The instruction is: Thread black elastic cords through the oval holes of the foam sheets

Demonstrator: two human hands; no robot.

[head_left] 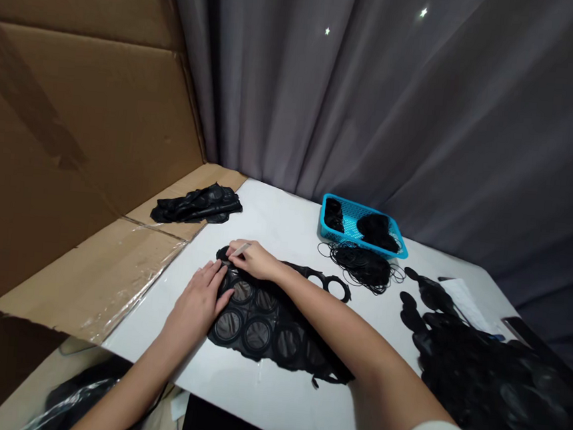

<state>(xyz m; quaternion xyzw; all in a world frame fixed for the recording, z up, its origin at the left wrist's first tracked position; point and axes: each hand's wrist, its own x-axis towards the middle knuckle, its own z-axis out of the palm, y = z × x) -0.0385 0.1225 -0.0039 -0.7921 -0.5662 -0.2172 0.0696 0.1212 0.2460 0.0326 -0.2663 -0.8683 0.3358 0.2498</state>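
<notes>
A black rubber-like sheet (pixel 276 338) with rows of moulded rings lies on the white table. My left hand (pixel 202 294) rests on its left edge, fingers stretched out and lying flat. At the sheet's far left corner, my right hand (pixel 252 260) is closed around a small, thin, pale tool (pixel 241 249); its exact kind is too small to make out. Its working end and part of the corner are hidden by my fingers. Along the far edge, beyond my right forearm, ring-shaped openings (pixel 337 288) show the white table through them.
A blue plastic basket (pixel 364 247) holds black rings; a tangle of thin black rings (pixel 362 265) lies before it. Black ringed sheets (pixel 497 387) pile up on the right. Crumpled black scrap (pixel 200 204) sits on cardboard (pixel 126 261) at left. A grey curtain (pixel 356 101) hangs behind.
</notes>
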